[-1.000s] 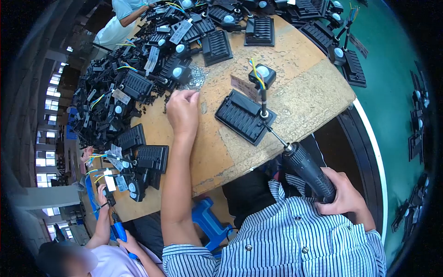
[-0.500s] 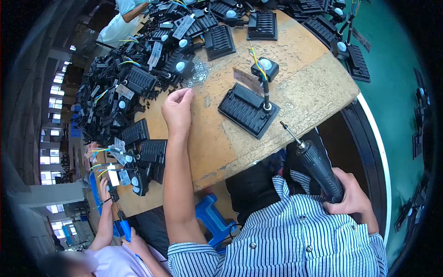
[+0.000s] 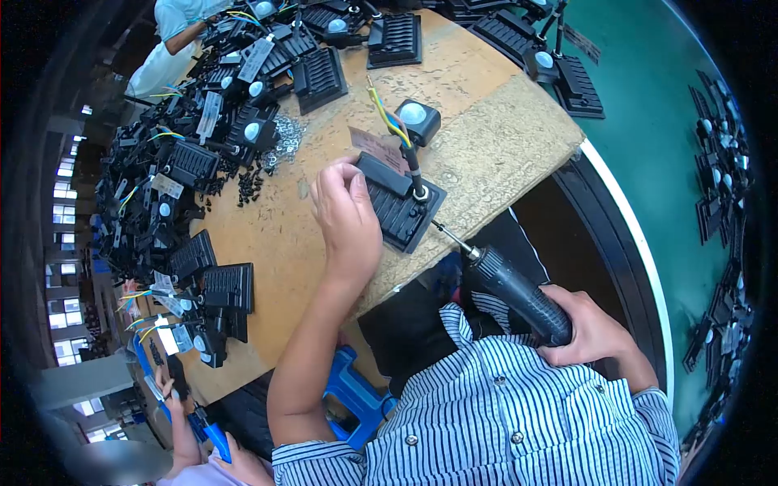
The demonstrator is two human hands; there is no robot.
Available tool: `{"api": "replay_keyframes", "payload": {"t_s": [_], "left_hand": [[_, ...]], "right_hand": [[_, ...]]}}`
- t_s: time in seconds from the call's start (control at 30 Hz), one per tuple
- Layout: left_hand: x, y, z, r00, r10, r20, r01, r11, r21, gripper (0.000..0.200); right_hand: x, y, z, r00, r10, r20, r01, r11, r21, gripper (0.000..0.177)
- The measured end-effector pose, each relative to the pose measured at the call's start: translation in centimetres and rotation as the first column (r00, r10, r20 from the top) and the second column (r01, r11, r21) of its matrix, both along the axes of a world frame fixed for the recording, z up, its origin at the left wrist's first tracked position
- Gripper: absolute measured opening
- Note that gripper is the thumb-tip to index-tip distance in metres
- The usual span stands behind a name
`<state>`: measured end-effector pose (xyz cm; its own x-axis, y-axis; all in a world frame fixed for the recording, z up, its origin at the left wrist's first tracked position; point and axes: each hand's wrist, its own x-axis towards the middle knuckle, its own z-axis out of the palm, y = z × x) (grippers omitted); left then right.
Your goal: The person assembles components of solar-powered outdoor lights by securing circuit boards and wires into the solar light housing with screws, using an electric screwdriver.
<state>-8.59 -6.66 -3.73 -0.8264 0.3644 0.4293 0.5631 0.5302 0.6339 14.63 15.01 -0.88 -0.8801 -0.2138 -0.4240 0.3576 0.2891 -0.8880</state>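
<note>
In front of me a black floodlight [image 3: 391, 212] lies on the table with its finned back up. A motion sensor [image 3: 419, 121] with a white dome, a brown label and yellow, green and blue wires is attached to it. Curled fingers of my left hand [image 3: 350, 212] are at the floodlight's left edge, thumb against its back; some fingertips are hidden behind it. My right hand [image 3: 590, 328] is wrapped around the rear of a black electric screwdriver [image 3: 523, 293]. Its bit points up-left, the tip close to the floodlight's lower right edge.
Black brackets [image 3: 134, 182] and more floodlights [image 3: 320, 79] crowd the table's left and far sides. Washers [image 3: 289, 136] and small black screws [image 3: 250, 186] lie loose. A blue stool [image 3: 356, 397] stands below the wooden table [image 3: 506, 146]. A co-worker at lower left holds a blue screwdriver [image 3: 217, 440].
My left hand has moved right, from the bare tabletop to the floodlight. The screwdriver's tip has come closer to the floodlight. The whole view has shifted left.
</note>
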Motion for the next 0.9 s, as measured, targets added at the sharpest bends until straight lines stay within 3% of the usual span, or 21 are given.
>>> {"api": "replay_keyframes", "payload": {"t_s": [0.3,0.4,0.53,0.63,0.73,0.9], "left_hand": [[0.3,0.1,0.0,0.999,-0.031,-0.025,0.032,0.999,0.034,0.007],[0.3,0.1,0.0,0.999,-0.04,-0.033,0.041,0.998,0.042,0.008],[0.4,0.1,0.0,0.998,-0.062,-0.007,0.063,0.994,0.093,0.009],[0.9,0.0,0.7,0.985,-0.013,-0.171,-0.005,0.995,-0.103,0.007],[2.9,0.8,2.3,0.979,0.043,-0.198,-0.072,0.987,-0.142,0.008],[3.9,0.5,2.8,0.994,-0.033,0.105,0.039,0.998,-0.051,0.008]], "right_hand": [[-0.2,0.1,-0.2,0.999,0.028,0.03,-0.029,1.0,0.009,0.071],[-0.3,-0.5,-0.4,0.996,-0.088,-0.009,0.088,0.996,-0.012,0.066],[-0.7,-0.7,0.0,0.997,-0.067,0.036,0.067,0.998,0.003,0.064],[-0.8,-0.7,0.0,0.999,-0.035,0.006,0.036,0.999,-0.028,0.066],[-1.2,-0.6,0.5,0.999,0.026,-0.032,-0.026,1.0,-0.014,0.07],[-1.3,-0.8,0.7,0.998,0.037,-0.047,-0.037,0.999,0.002,0.068]]}}
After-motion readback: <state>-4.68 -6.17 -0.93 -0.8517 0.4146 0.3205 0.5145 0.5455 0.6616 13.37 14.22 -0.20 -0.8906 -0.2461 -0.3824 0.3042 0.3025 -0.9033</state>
